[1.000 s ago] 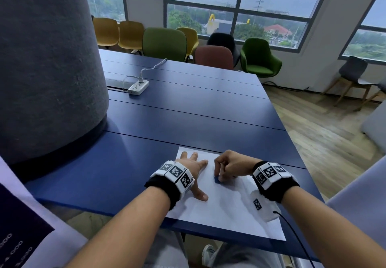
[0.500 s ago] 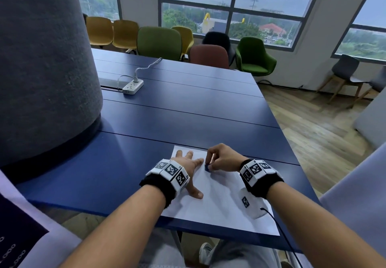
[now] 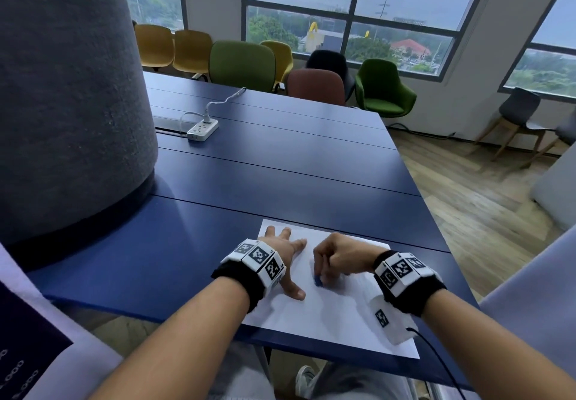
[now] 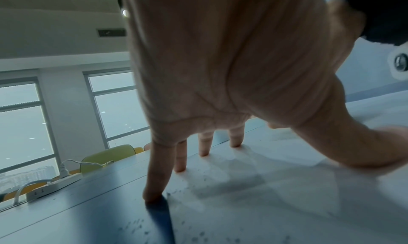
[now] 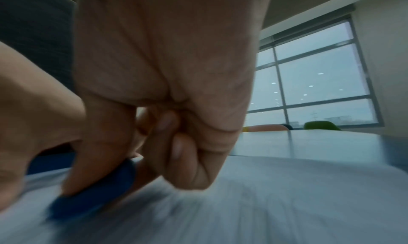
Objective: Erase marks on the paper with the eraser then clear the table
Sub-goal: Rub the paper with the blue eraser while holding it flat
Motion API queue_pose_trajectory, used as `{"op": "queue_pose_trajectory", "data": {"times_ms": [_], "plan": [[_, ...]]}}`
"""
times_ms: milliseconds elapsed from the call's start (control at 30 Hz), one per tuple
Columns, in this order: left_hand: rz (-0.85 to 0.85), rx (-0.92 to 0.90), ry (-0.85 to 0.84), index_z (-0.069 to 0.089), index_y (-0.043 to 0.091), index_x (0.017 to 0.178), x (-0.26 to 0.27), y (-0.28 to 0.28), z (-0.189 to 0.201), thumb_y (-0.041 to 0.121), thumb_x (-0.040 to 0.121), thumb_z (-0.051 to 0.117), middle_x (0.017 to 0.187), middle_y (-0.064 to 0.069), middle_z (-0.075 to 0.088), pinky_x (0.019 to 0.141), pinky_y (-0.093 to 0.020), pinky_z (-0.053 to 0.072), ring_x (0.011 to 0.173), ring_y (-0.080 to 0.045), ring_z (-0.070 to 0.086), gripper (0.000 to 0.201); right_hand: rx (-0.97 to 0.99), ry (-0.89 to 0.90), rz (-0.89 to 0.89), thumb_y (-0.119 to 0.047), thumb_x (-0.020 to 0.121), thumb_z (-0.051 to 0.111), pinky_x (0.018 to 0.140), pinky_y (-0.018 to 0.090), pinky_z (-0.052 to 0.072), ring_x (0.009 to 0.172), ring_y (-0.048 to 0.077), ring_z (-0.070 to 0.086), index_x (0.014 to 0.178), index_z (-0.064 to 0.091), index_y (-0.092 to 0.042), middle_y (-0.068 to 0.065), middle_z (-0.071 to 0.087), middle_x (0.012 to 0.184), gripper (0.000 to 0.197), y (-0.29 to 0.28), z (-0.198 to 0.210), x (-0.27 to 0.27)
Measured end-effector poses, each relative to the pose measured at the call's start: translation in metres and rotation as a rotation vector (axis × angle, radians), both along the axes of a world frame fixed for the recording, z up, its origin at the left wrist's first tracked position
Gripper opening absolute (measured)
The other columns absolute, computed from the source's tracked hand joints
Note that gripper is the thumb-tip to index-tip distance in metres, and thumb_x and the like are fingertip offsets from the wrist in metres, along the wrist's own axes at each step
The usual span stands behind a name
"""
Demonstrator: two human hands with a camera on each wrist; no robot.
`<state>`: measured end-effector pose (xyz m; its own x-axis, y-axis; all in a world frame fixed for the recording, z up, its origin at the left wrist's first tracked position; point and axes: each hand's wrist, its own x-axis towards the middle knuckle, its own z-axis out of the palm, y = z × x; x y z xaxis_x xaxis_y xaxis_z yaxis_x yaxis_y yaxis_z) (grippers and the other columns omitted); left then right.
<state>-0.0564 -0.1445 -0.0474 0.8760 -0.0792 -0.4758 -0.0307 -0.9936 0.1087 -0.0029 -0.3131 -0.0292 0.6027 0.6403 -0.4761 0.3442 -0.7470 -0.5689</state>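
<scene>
we're mid-erase: right hand (image 3: 338,256) pinches eraser (image 3: 318,281) on paper (image 3: 327,315), left hand (image 3: 282,254) flat, fingers spread, pinning it. crumbs (image 4: 198,233) remain; counter (image 3: 249,181) not cleared.

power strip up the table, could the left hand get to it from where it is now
Probably, with a long stretch: the left hand is spread flat on the paper, holding nothing, and only bare tabletop lies between it and the power strip.
</scene>
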Motion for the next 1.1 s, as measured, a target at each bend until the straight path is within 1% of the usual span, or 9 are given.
{"op": "queue_pose_trajectory", "data": {"times_ms": [67, 233, 333, 400, 533, 667, 833, 1000, 1100], "plan": [[0.003, 0.001, 0.005, 0.002, 0.037, 0.157, 0.0, 0.001, 0.001, 0.064, 0.064, 0.081, 0.166, -0.002, -0.005, 0.116, -0.061, 0.021, 0.15, -0.037, -0.007, 0.125, -0.095, 0.027, 0.081, -0.003, 0.071, 0.064, 0.052, 0.022, 0.037, 0.063, 0.009, 0.052, 0.063, 0.07, -0.024, 0.0, 0.068, 0.073, 0.024, -0.002, 0.002, -0.002], [0.006, -0.003, 0.009, 0.001, 0.037, 0.157, -0.001, 0.0, 0.002, 0.063, 0.065, 0.081, 0.166, -0.002, -0.006, 0.117, -0.061, 0.019, 0.15, -0.037, -0.009, 0.125, 0.121, -0.119, -0.098, -0.004, 0.069, 0.068, 0.062, 0.025, 0.044, 0.061, 0.01, 0.055, 0.072, 0.073, -0.017, 0.004, 0.068, 0.067, 0.015, -0.005, -0.006, -0.006], [0.006, -0.005, 0.008, 0.0, 0.037, 0.157, -0.001, 0.0, 0.003, 0.062, 0.065, 0.08, 0.165, -0.002, -0.007, 0.117, -0.061, 0.018, 0.15, -0.036, -0.01, 0.125, 0.028, 0.031, 0.077, -0.001, 0.067, 0.064, 0.066, 0.024, 0.047, 0.067, 0.008, 0.06, 0.065, 0.07, -0.023, 0.003, 0.073, 0.075, 0.023, -0.012, -0.002, -0.019], [0.007, -0.002, 0.007, -0.001, 0.037, 0.157, -0.001, 0.0, 0.003, 0.063, 0.065, 0.08, 0.165, -0.001, -0.007, 0.117, -0.061, 0.018, 0.15, -0.036, -0.01, 0.125, -0.008, 0.031, 0.117, 0.001, 0.07, 0.065, 0.067, 0.023, 0.048, 0.066, 0.005, 0.06, 0.066, 0.07, -0.024, -0.001, 0.072, 0.074, 0.026, -0.011, 0.0, -0.02], [0.011, -0.005, 0.007, -0.001, 0.038, 0.156, -0.001, 0.001, 0.001, 0.064, 0.064, 0.081, 0.165, 0.0, -0.008, 0.117, -0.062, 0.018, 0.15, -0.035, -0.011, 0.126, 0.133, -0.162, -0.059, -0.005, 0.073, 0.071, 0.064, 0.025, 0.047, 0.062, 0.007, 0.055, 0.074, 0.072, -0.017, 0.001, 0.065, 0.071, 0.012, -0.008, -0.006, -0.02], [0.007, -0.004, 0.005, 0.0, 0.037, 0.157, -0.002, 0.0, 0.003, 0.062, 0.065, 0.08, 0.165, -0.001, -0.007, 0.117, -0.061, 0.017, 0.15, -0.036, -0.009, 0.124, 0.048, 0.03, 0.106, 0.002, 0.074, 0.067, 0.063, 0.019, 0.048, 0.065, 0.004, 0.059, 0.069, 0.07, -0.021, -0.003, 0.069, 0.074, 0.024, -0.013, 0.0, -0.029], [0.009, 0.009, 0.009, 0.0, 0.038, 0.156, 0.0, 0.0, 0.001, 0.063, 0.065, 0.081, 0.165, -0.001, -0.007, 0.117, -0.061, 0.018, 0.15, -0.037, -0.01, 0.125, 0.151, -0.152, -0.097, -0.005, 0.073, 0.071, 0.061, 0.022, 0.046, 0.057, 0.004, 0.055, 0.073, 0.072, -0.019, -0.004, 0.064, 0.065, 0.014, -0.008, -0.007, -0.021], [-0.006, 0.02, 0.007, 0.0, 0.041, 0.156, 0.002, 0.0, 0.0, 0.065, 0.063, 0.08, 0.165, -0.002, -0.006, 0.115, -0.063, 0.021, 0.149, -0.039, -0.007, 0.125, -0.024, -0.014, 0.1, -0.001, 0.072, 0.066, 0.066, 0.027, 0.048, 0.062, 0.005, 0.057, 0.067, 0.071, -0.025, -0.001, 0.069, 0.071, 0.025, -0.017, -0.002, -0.024], [-0.006, 0.031, 0.01, 0.0, 0.041, 0.156, 0.002, 0.0, 0.0, 0.064, 0.064, 0.08, 0.165, -0.002, -0.006, 0.115, -0.062, 0.021, 0.149, -0.038, -0.008, 0.124, 0.065, -0.16, 0.01, -0.004, 0.072, 0.072, 0.061, 0.018, 0.047, 0.057, 0.0, 0.057, 0.078, 0.074, -0.017, -0.002, 0.069, 0.068, 0.014, -0.009, -0.002, -0.01]]}}
